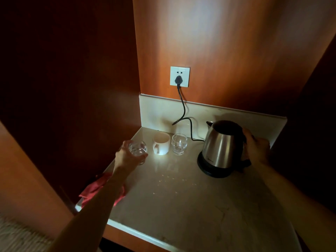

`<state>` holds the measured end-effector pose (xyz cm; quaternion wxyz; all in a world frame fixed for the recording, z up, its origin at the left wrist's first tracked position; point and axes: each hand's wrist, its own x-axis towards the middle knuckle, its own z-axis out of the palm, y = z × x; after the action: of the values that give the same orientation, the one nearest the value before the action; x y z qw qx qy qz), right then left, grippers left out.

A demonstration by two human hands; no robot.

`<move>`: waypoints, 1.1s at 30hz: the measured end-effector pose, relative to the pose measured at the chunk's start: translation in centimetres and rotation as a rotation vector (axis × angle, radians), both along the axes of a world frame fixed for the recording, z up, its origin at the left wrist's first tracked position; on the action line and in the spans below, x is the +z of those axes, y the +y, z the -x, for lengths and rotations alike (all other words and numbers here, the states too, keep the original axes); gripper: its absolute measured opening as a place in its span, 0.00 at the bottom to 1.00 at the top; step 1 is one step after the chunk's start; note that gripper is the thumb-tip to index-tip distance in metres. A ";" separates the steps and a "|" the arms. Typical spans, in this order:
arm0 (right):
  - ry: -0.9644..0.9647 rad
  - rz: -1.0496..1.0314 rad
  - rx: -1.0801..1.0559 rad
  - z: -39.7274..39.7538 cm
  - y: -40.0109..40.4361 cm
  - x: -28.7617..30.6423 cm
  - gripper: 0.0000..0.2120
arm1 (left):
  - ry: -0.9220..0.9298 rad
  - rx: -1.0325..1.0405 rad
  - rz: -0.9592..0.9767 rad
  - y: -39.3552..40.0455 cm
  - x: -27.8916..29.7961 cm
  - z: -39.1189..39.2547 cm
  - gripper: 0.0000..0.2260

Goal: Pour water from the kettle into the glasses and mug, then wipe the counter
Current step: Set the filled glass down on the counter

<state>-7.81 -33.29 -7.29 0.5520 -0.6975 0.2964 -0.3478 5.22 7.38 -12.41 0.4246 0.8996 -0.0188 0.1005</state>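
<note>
Now: left grip (127,155) wrapped round glass (137,149), steadying for pour; right grip (256,146) clamped on kettle (223,148) handle, ready to lift.

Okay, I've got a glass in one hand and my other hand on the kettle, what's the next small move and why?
Probably lift the kettle off its base: your right hand already grips the handle, and your left hand holds a glass ready. The kettle stands upright, not yet pouring.

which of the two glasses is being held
The glass on the left, gripped by the left hand beside the mug. The other glass stands untouched right of the mug.
</note>
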 end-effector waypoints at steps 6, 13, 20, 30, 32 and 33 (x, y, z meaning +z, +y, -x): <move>-0.057 -0.069 -0.029 0.7 -0.2 -1.6 0.22 | 0.011 -0.008 -0.015 -0.5 -0.7 -1.9 0.37; -0.103 -0.083 -0.040 0.6 0.9 -1.6 0.19 | 0.000 0.014 -0.016 -1.0 -1.8 -4.1 0.36; -0.067 -0.046 -0.033 -0.2 1.6 -2.8 0.25 | 0.039 0.021 0.009 -0.8 -2.4 -5.9 0.34; -0.035 -0.093 -0.021 -0.5 0.4 -3.5 0.42 | -0.029 -0.083 -0.144 -2.0 -0.7 -5.8 0.42; -0.037 -0.097 -0.017 -0.4 0.5 -3.5 0.44 | -0.123 -0.137 -0.190 -3.3 0.4 -5.5 0.43; -0.036 -0.094 -0.017 -0.4 0.5 -3.4 0.44 | -0.132 -0.166 -0.219 -4.1 1.0 -5.3 0.43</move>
<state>-7.41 -32.83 -10.70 0.5866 -0.6617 0.3082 -0.3506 10.48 3.31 -11.42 0.3285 0.9274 -0.1319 0.1212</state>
